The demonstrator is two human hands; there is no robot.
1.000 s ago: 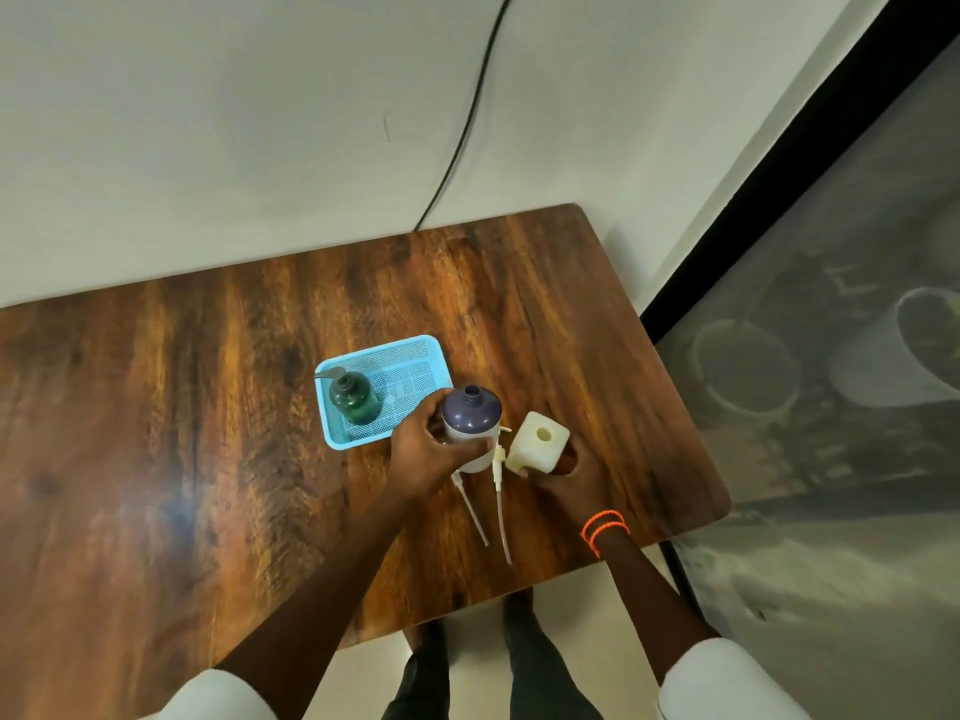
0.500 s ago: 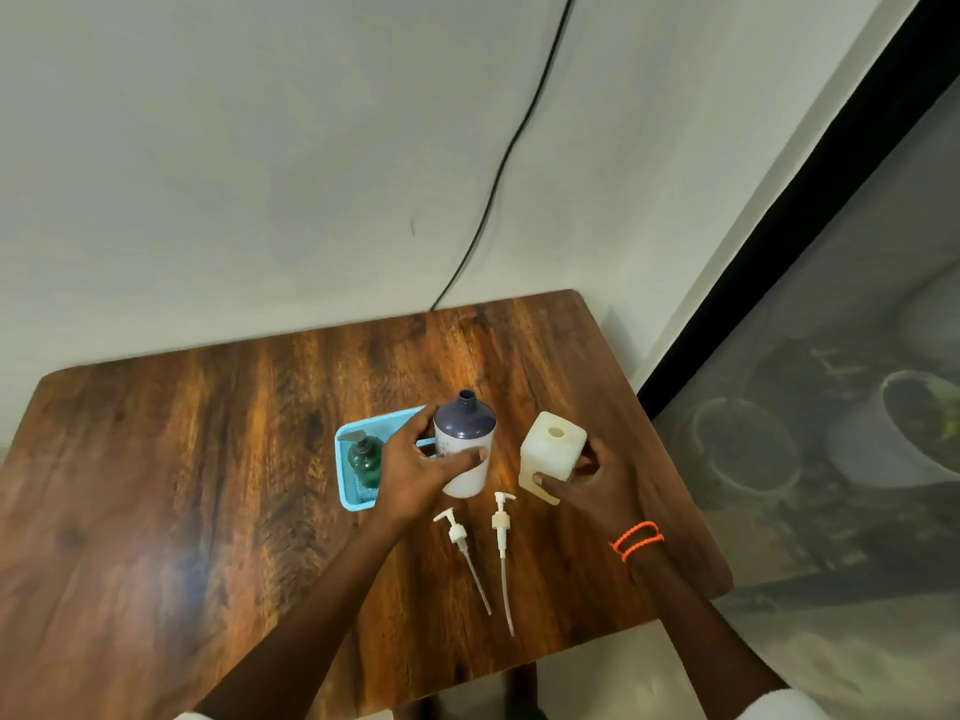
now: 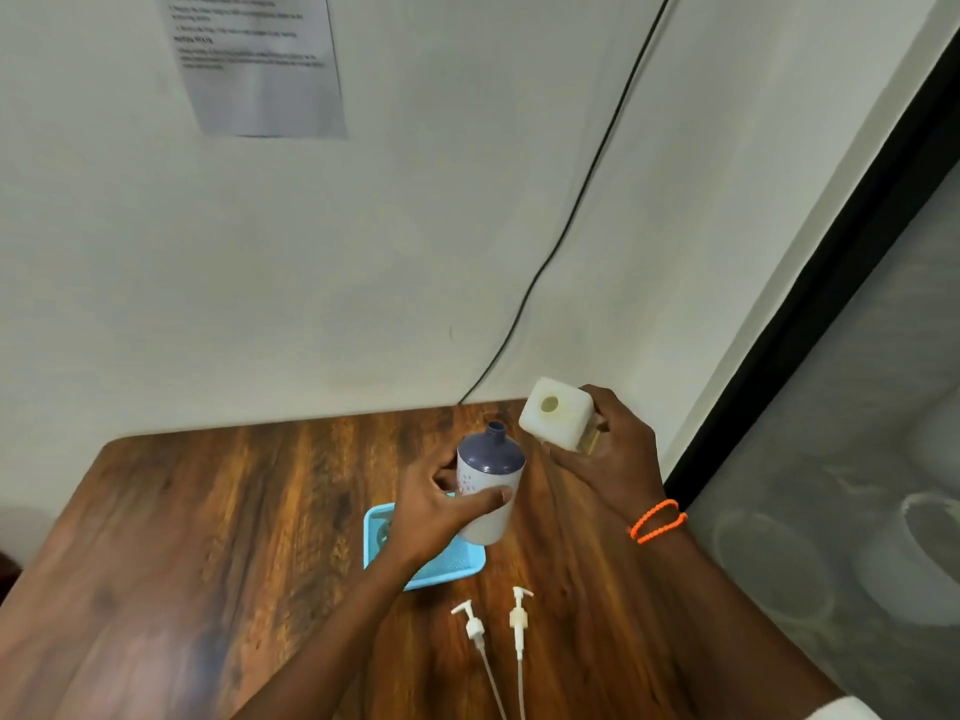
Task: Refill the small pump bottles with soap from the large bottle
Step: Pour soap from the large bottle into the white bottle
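Above the brown wooden table (image 3: 218, 517), the left hand (image 3: 431, 511) wraps its fingers and thumb around a white round bottle with a dark blue shoulder and open neck (image 3: 488, 485), lifted over the light blue plastic basket (image 3: 447, 569). The right hand (image 3: 613, 459) grips a cream square bottle with an open hole on top (image 3: 553, 413), tilted just right of the round bottle. 2 white pump heads with long tubes (image 3: 493, 636) lie on the table, just nearer than the basket.

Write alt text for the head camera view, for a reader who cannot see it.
Over a wooden table, the left hand grips an open bottle with a purple top, while the right hand holds an open square cream bottle beside it. Two removed pump heads lie on the table near a blue basket.
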